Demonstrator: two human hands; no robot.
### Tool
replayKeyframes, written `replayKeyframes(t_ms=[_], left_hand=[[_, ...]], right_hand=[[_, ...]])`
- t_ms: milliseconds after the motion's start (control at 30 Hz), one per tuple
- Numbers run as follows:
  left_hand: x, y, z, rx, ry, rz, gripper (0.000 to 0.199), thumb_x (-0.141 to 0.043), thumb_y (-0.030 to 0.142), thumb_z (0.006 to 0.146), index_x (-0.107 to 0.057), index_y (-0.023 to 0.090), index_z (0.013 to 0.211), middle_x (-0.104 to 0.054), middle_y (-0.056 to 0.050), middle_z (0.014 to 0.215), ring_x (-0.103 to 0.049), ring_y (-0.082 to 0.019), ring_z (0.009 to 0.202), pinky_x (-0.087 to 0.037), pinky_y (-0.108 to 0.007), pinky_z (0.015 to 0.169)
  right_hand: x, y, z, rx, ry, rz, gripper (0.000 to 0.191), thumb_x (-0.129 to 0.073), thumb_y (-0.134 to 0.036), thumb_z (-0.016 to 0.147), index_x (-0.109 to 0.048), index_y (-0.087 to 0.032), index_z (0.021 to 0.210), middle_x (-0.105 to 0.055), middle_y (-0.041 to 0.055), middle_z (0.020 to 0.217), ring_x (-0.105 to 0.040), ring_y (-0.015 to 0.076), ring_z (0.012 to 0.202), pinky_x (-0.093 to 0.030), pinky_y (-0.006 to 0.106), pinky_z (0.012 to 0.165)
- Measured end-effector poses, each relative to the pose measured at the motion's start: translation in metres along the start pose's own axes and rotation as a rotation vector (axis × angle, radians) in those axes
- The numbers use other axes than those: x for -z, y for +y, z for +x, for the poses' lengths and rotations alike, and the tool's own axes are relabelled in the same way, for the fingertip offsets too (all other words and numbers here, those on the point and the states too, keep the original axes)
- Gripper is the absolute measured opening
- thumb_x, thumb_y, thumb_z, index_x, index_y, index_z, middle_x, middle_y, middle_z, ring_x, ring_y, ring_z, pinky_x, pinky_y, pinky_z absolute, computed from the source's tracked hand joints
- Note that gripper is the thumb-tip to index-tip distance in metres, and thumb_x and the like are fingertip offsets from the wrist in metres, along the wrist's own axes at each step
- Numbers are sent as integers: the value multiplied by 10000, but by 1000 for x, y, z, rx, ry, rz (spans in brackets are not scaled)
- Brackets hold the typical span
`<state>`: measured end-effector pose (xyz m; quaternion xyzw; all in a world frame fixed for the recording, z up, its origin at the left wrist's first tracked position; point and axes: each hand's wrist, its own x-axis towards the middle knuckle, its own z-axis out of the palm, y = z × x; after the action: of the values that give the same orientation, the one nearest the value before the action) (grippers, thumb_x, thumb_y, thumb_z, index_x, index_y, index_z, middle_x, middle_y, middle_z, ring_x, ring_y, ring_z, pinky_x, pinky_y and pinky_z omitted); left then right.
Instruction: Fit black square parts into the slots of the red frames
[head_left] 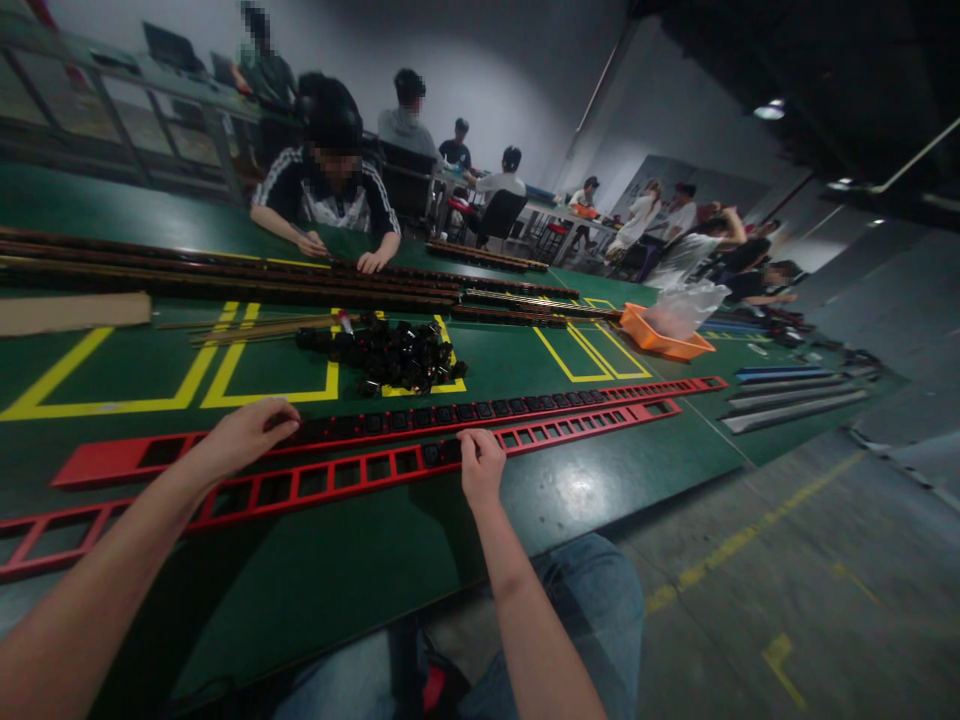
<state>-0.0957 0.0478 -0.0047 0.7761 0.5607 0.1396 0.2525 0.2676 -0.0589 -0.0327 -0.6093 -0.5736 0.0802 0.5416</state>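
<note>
Two long red slotted strips lie side by side in front of me. The far strip (pixel 169 452) carries a row of black power sockets (pixel 442 413) along its middle. My left hand (pixel 251 432) is closed at that strip, its fingertips by the left end of the row; what they pinch is hidden. On the near strip (pixel 322 483), mostly open slots show, with black sockets (pixel 431 454) seated near its middle. My right hand (pixel 482 462) is closed, with bent fingers on the socket at the right of these. A pile of loose black sockets (pixel 409 355) lies beyond the strips.
Long dark rails (pixel 225 275) cross the green table (pixel 600 475). An orange tray (pixel 660 335) with a plastic bag (pixel 686 308) stands at right, near grey strips (pixel 795 400). Cardboard (pixel 75 313) lies at left. A co-worker (pixel 330 190) sits opposite, hands on the rails.
</note>
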Motion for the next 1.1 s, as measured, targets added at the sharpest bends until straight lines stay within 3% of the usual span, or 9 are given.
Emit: replayKeyframes(t_ms=[233,667,933,1000,1100], left_hand=[[-7,-8,6,20,3,30,449,-394,579,760,-617,216,899,-696,-115,976,-623,-298,894,-490,-433,826],[-2,0,3,39,-24,-25,501,-398,638,712,-603,218,893,-698,-110,950,-649,-298,895,-494,-424,820],[0,-1,12,82,-48,133,403,-343,497,867,-607,207,960,-689,-111,975,-655,-289,887,-518,-422,787],[1,3,18,83,34,234,424,-332,440,904,-618,180,1077,-656,-151,1090,-644,-314,973,-525,-453,831],[0,7,36,-6,257,387,513,-398,405,918,-563,120,1311,-523,-222,1351,-514,-381,1262,-467,-519,1016]], right_hand=[[0,2,0,3,-6,-5,251,-501,-223,926,-709,-204,787,-726,47,822,-638,200,816,-474,318,795],[0,1,0,16,7,-2,248,-499,-226,924,-704,-205,785,-718,48,810,-635,200,805,-481,319,784],[0,0,0,7,-1,-14,250,-495,-233,921,-698,-211,777,-719,48,812,-635,201,806,-482,323,791],[-1,1,0,9,-1,-13,248,-495,-230,920,-697,-209,778,-717,48,810,-634,201,804,-480,322,789],[-2,2,0,19,3,-7,248,-494,-223,920,-694,-205,774,-713,49,807,-632,199,797,-477,320,781]])
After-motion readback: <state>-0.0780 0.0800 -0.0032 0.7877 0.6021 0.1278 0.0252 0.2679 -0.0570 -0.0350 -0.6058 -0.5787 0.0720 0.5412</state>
